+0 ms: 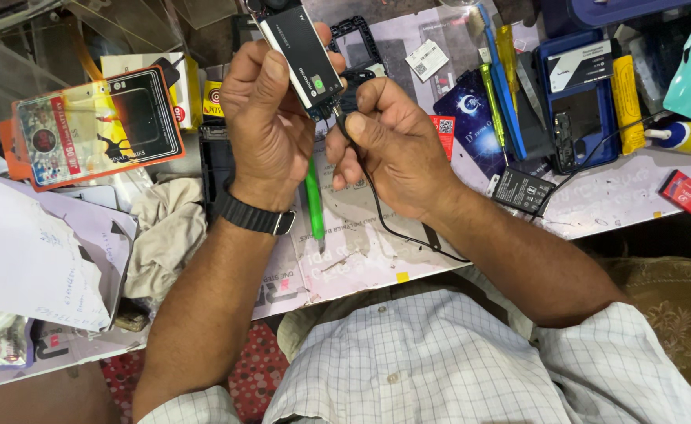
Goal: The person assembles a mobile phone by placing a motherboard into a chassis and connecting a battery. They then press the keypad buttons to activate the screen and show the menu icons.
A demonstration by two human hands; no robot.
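My left hand (263, 126) holds a slim black phone battery (298, 53) upright above the worktable, gripping its lower part. A black watch band sits on that wrist. My right hand (388, 145) pinches the end of a thin black cable (377, 206) and presses its tip against the bottom edge of the battery. The cable trails down over the table toward my body. A green-handled tool (314, 202) lies on the table under my hands.
A cluttered worktable (596, 206): blue and yellow screwdrivers (496, 86), an open blue phone (577, 118), a second black battery (522, 190), a red card (684, 191), a packaged item (98, 126) at left, a crumpled cloth (169, 232), white papers (23, 259).
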